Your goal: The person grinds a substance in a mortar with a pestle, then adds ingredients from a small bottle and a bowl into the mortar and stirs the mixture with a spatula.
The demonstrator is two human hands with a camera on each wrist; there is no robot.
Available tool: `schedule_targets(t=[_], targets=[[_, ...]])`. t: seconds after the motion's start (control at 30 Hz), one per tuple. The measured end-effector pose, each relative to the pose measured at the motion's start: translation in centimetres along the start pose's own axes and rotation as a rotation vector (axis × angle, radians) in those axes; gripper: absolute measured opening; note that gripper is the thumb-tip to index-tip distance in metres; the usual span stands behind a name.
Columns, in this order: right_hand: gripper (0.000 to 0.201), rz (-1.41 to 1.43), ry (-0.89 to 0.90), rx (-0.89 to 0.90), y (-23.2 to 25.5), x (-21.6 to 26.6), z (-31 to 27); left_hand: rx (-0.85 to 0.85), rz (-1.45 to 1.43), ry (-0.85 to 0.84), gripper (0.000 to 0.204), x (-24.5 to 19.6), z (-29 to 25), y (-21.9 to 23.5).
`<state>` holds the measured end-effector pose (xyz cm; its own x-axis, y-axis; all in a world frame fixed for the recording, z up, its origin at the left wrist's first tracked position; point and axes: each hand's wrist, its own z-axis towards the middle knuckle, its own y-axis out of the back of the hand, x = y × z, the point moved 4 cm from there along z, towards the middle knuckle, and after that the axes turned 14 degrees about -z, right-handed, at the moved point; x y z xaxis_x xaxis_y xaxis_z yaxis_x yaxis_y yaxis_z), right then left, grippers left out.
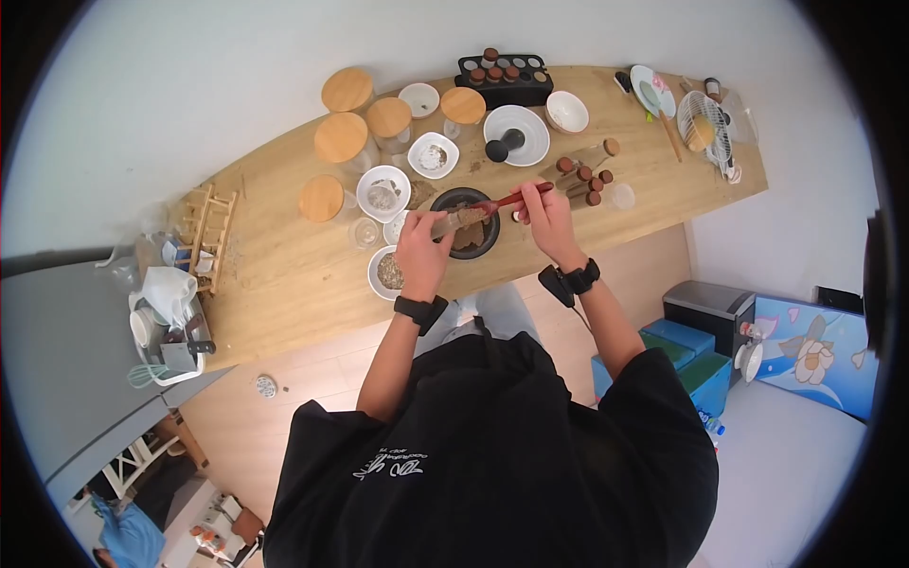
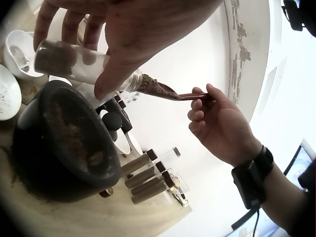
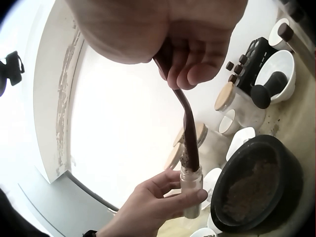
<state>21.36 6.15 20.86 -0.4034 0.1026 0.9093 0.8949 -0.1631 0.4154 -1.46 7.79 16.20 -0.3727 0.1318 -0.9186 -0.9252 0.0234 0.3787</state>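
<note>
My left hand holds a small glass vial tilted on its side, fingers and thumb round the glass. Brown powder is visible inside it. A dark red-brown spoon is gripped by its handle in my right hand. The spoon's narrow scoop carries brown powder and its tip is at the vial's mouth. Both are above a black mortar, which contains coarser-looking brown powder. Part of the mortar is hidden by the left hand and vial in the head view.
White bowls and jars with wooden lids stand left of the mortar. Several filled vials lie to its right. Behind are a white mortar with a black pestle and a black vial rack.
</note>
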Motion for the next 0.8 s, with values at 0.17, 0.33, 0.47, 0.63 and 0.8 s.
schedule_targets(t=[0.17,0.33,0.47,0.63,0.8], targets=[[0.032,-0.125,0.075,0.03,0.6,1.8,1.5,-0.002,-0.028,0.026,0.033,-0.5,0.2,-0.2],[0.028,-0.253,0.164,0.06,1.1,4.0,2.1,0.01,-0.037,0.061,0.034,-1.3,0.2,-0.5],[0.029,-0.281,0.185,0.071,1.4,4.8,2.0,0.027,-0.078,0.13,0.036,-1.0,0.2,-0.8],[0.026,-0.171,0.108,-0.005,1.9,1.6,0.8,-0.004,-0.167,0.087,0.038,0.7,0.1,-0.8],[0.022,-0.292,0.09,-0.037,-1.3,-3.2,-2.0,0.017,-0.362,0.057,0.04,2.3,0.5,-1.3]])
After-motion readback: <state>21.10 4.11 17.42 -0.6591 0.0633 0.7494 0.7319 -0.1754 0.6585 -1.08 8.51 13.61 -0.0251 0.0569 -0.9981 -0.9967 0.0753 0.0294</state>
